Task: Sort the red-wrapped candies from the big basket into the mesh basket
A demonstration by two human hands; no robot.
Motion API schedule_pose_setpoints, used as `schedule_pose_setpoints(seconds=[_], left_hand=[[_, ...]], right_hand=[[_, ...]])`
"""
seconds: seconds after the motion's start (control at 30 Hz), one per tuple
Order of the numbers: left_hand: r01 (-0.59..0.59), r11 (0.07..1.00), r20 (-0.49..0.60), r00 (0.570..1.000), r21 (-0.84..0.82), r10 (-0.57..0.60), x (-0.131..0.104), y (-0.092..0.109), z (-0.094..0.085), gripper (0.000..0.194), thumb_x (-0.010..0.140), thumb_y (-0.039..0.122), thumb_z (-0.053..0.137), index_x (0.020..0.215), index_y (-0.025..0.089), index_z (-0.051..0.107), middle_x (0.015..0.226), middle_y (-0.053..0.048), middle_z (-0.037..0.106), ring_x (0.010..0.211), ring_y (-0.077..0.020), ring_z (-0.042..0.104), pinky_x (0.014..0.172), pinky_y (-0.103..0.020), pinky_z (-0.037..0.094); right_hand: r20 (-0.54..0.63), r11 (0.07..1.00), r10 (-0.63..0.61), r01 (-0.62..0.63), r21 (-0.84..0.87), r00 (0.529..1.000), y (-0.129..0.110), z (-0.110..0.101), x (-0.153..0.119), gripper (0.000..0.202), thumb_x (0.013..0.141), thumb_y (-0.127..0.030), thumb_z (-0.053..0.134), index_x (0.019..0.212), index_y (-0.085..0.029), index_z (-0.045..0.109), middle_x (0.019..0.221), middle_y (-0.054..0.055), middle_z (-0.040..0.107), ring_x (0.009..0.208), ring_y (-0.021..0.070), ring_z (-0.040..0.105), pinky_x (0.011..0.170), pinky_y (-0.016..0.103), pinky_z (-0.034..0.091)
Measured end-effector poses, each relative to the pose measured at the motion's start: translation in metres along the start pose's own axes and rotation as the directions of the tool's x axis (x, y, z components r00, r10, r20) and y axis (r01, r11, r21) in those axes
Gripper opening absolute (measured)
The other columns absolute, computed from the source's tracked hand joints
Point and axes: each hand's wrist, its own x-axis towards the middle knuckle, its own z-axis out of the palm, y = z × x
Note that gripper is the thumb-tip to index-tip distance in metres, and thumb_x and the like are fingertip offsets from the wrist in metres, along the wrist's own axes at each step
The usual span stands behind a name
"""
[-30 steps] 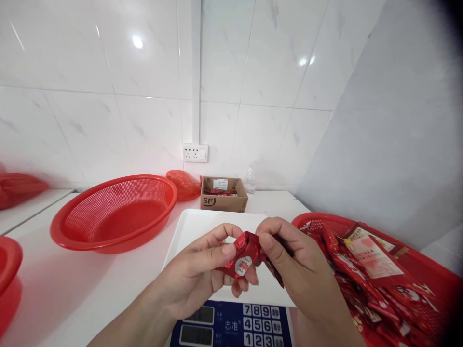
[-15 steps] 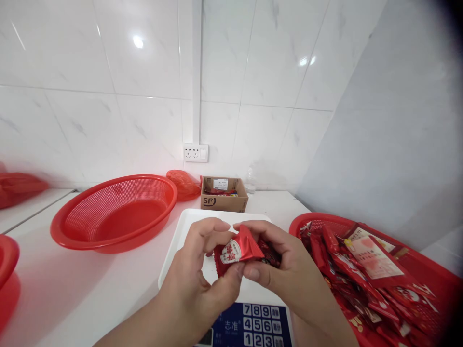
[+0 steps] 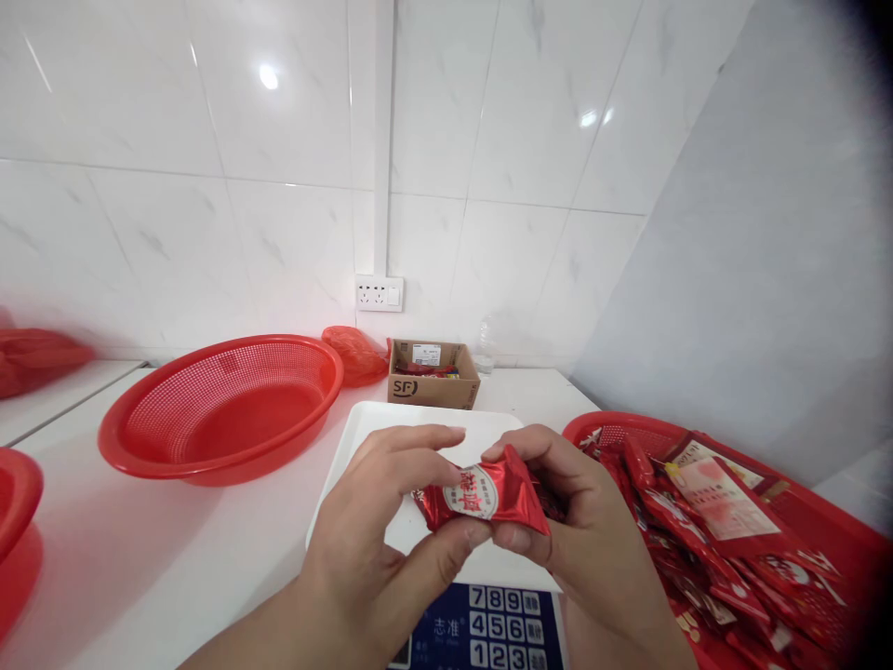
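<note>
1. The red foil candy packet (image 3: pixel 513 493) is held up over the white weighing pan (image 3: pixel 363 428), its round label turned towards the wearer — presumably so that it can be seen while handled.
2. The left hand (image 3: pixel 419 502) is half curled, pinching the packet's left side, thumb below and a finger on top; its forefinger stretches free.
3. The right hand (image 3: pixel 551 507) closes round the other end, thumb beneath, forefinger above, probably to steady it. A darker red wrapper (image 3: pixel 549 496) shows inside its curl, mostly hidden.
4. Taking the packet as centre, the scale's keypad (image 3: pixel 506 628) sits at 6 o'clock, likely for easy reading; the loaded red basket (image 3: pixel 614 425) stands between 3 and 4, within reach of the right hand. Another red basket (image 3: pixel 272 419) lies at 10 and an SF cardboard box (image 3: pixel 436 393) at 11, both on the tabletop (image 3: pixel 174 558).
5. Against half a second ago, the packet lies more level — its raised corner no longer points up — and the label is nearer the middle. Baskets and box stay put.
</note>
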Motion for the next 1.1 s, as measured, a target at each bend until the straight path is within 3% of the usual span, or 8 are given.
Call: schedule_pose_setpoints(seconds=[0.13,0.27,0.43,0.6,0.77,1.1], left_hand=[[0.030,0.997,0.031,0.999,-0.067,-0.028,-0.003,0.002,-0.004,0.023,0.082,0.010,0.078,0.092,0.032,0.077,0.114,-0.003,0.073,0.107,-0.0224,0.063,0.091,-0.031,0.050],[0.098,0.988,0.053,0.994,-0.120,-0.092,-0.002,0.003,-0.006,0.018,0.084,0.013,0.078,0.087,0.031,0.076,0.114,-0.001,0.071,0.114,-0.0206,0.060,0.096,-0.030,0.049],[0.165,0.964,0.124,0.982,-0.209,-0.141,0.002,0.003,-0.005,0.015,0.087,0.017,0.076,0.085,0.031,0.074,0.097,0.000,0.072,0.114,-0.0194,0.060,0.094,-0.028,0.048],[0.175,0.955,0.105,0.983,-0.241,-0.153,0.001,0.002,-0.004,0.014,0.086,0.016,0.077,0.080,0.028,0.074,0.112,-0.001,0.070,0.111,-0.0192,0.061,0.087,-0.026,0.051],[0.203,0.946,0.087,0.979,-0.253,-0.187,-0.001,0.003,-0.003,0.015,0.083,0.016,0.080,0.074,0.025,0.071,0.115,-0.003,0.068,0.104,-0.0192,0.063,0.084,-0.027,0.052],[0.199,0.945,0.131,0.977,-0.261,-0.169,0.000,0.005,-0.006,0.018,0.082,0.015,0.081,0.075,0.025,0.068,0.119,0.002,0.064,0.106,-0.0167,0.061,0.091,-0.026,0.051]], right_hand=[[0.017,0.999,0.038,-0.038,0.034,0.999,-0.008,0.001,-0.001,0.037,0.061,-0.042,0.096,0.082,-0.024,0.070,0.067,-0.003,0.064,0.056,0.0109,0.052,0.050,0.021,0.047],[-0.097,0.994,0.099,-0.093,0.064,0.990,-0.014,0.005,-0.002,0.042,0.055,-0.046,0.097,0.078,-0.023,0.071,0.064,-0.003,0.063,0.055,0.0110,0.052,0.050,0.022,0.047],[0.047,0.999,0.029,-0.030,0.021,0.998,-0.011,-0.002,-0.001,0.034,0.064,-0.039,0.095,0.084,-0.025,0.071,0.068,-0.004,0.065,0.056,0.0104,0.054,0.052,0.020,0.049],[0.087,0.999,0.028,-0.031,0.036,0.996,-0.009,-0.007,-0.001,0.031,0.068,-0.032,0.093,0.088,-0.026,0.071,0.070,-0.005,0.064,0.056,0.0089,0.052,0.053,0.018,0.048],[0.059,0.998,0.021,-0.024,0.055,0.998,-0.010,-0.002,-0.002,0.031,0.065,-0.031,0.095,0.086,-0.027,0.072,0.068,-0.005,0.063,0.055,0.0085,0.050,0.051,0.017,0.046],[0.015,0.997,0.020,-0.021,0.071,1.000,-0.019,0.004,0.001,0.034,0.058,-0.028,0.098,0.081,-0.028,0.074,0.065,-0.006,0.063,0.052,0.0067,0.048,0.048,0.014,0.044]])
